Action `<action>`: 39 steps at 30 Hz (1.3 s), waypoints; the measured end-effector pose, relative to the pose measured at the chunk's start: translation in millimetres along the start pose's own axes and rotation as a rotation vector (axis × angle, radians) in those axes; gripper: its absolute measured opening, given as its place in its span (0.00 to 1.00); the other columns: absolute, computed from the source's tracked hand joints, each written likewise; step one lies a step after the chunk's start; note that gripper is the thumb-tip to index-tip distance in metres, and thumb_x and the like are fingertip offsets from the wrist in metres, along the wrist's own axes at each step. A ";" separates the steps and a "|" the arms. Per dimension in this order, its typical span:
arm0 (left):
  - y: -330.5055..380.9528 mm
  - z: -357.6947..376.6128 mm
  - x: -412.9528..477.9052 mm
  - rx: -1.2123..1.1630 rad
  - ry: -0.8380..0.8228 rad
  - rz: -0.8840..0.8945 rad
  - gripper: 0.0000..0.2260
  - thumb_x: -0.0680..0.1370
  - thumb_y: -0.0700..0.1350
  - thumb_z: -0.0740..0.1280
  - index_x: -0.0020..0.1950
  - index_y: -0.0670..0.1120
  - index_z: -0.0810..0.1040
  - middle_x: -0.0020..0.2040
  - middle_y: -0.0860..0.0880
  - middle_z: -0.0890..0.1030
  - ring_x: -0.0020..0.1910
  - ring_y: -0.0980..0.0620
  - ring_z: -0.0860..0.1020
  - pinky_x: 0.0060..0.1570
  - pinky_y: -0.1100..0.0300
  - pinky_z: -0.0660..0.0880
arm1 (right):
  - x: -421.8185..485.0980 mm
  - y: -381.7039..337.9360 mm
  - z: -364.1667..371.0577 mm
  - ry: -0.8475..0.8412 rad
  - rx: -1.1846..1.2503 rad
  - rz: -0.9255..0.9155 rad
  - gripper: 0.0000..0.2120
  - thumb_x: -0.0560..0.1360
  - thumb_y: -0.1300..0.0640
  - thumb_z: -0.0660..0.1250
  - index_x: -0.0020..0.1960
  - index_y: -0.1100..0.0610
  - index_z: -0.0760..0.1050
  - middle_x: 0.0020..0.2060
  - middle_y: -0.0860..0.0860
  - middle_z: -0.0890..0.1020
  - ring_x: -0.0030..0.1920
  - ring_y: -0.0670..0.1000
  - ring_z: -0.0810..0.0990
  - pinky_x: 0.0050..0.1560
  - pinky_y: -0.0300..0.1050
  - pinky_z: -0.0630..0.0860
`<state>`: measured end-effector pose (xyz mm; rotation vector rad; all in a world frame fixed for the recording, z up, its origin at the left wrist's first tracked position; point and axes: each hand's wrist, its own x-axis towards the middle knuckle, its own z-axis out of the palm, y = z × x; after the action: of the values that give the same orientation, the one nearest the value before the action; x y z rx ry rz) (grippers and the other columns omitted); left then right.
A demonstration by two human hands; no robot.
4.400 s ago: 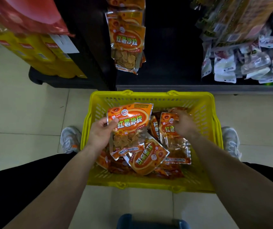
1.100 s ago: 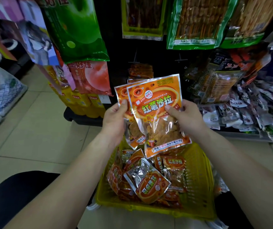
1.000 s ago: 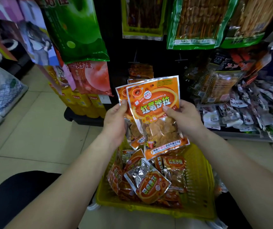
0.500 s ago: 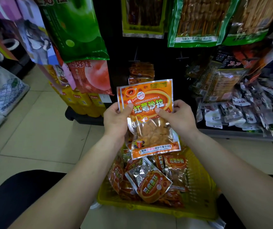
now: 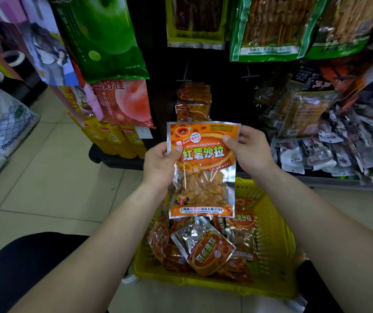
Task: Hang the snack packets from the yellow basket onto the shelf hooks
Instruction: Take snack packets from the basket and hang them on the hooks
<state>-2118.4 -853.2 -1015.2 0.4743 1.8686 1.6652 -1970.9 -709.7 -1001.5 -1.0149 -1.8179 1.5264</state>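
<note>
I hold an orange snack packet (image 5: pixel 202 172) upright in front of the shelf, with a second one stacked behind it. My left hand (image 5: pixel 159 168) pinches its left edge and my right hand (image 5: pixel 250 152) pinches its upper right edge. Below it on the floor stands the yellow basket (image 5: pixel 278 256) with several more orange packets (image 5: pixel 210 251). Straight behind the held packet, a column of matching orange packets (image 5: pixel 193 101) hangs on a shelf hook. To its right an empty hook (image 5: pixel 250 75) sticks out of the dark back panel.
Large green bags (image 5: pixel 102 37) and pink bags (image 5: pixel 122 102) hang at the left. Green-edged stick snack bags (image 5: pixel 269 26) hang above. Small packets (image 5: pixel 330 150) pile on the low shelf at the right. Tiled floor (image 5: pixel 41 168) spreads to the left.
Both hands lifted packets out of the basket to the shelf front. Over the last second the two fanned packets were squared into one stack and brought upright.
</note>
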 end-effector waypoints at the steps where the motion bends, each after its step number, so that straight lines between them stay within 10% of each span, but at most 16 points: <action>1: -2.0 -1.1 0.3 0.028 -0.013 -0.002 0.07 0.82 0.44 0.66 0.55 0.46 0.83 0.48 0.50 0.88 0.47 0.52 0.86 0.43 0.59 0.83 | 1.1 0.7 -1.2 0.005 -0.026 0.000 0.10 0.80 0.56 0.68 0.60 0.57 0.80 0.50 0.50 0.86 0.48 0.47 0.86 0.52 0.51 0.84; 7: -14.4 -9.1 -1.8 0.122 -0.059 -0.082 0.05 0.81 0.43 0.67 0.53 0.48 0.83 0.50 0.48 0.87 0.52 0.49 0.85 0.58 0.47 0.79 | 0.5 4.0 1.8 -0.029 -0.181 -0.005 0.09 0.79 0.55 0.70 0.57 0.58 0.81 0.46 0.51 0.86 0.44 0.47 0.85 0.50 0.53 0.84; 11: -13.8 -17.7 -1.7 0.186 -0.053 -0.081 0.11 0.79 0.41 0.71 0.60 0.45 0.79 0.48 0.51 0.84 0.43 0.63 0.82 0.50 0.64 0.78 | 2.8 -3.5 -12.2 0.060 -0.331 -0.086 0.05 0.79 0.54 0.69 0.53 0.54 0.81 0.47 0.52 0.86 0.47 0.53 0.85 0.48 0.56 0.82; 21: -32.2 -33.7 8.2 0.330 -0.117 -0.183 0.13 0.79 0.42 0.70 0.64 0.44 0.80 0.54 0.44 0.84 0.47 0.52 0.80 0.47 0.62 0.72 | 63.1 -2.6 -21.5 0.191 -0.608 -0.161 0.11 0.80 0.48 0.67 0.57 0.53 0.80 0.52 0.55 0.85 0.54 0.60 0.82 0.49 0.61 0.80; 34: -103.2 7.3 123.2 0.363 -0.064 -0.231 0.08 0.77 0.39 0.71 0.52 0.52 0.80 0.52 0.41 0.85 0.50 0.41 0.82 0.56 0.49 0.78 | 202.0 110.9 88.1 -0.067 -0.241 -0.004 0.05 0.78 0.54 0.71 0.53 0.49 0.80 0.44 0.43 0.83 0.42 0.43 0.83 0.42 0.43 0.82; 39: -153.9 33.8 170.9 0.368 -0.169 -0.336 0.20 0.78 0.44 0.71 0.69 0.55 0.73 0.54 0.52 0.83 0.57 0.49 0.81 0.59 0.57 0.73 | 235.5 143.7 103.0 -0.034 -0.137 0.041 0.04 0.77 0.52 0.72 0.49 0.44 0.80 0.42 0.42 0.84 0.42 0.42 0.84 0.41 0.43 0.82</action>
<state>-2209.8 -745.8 -1199.9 0.4049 2.0018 1.0371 -2157.6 -563.1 -1175.8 -1.1020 -1.9586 1.4673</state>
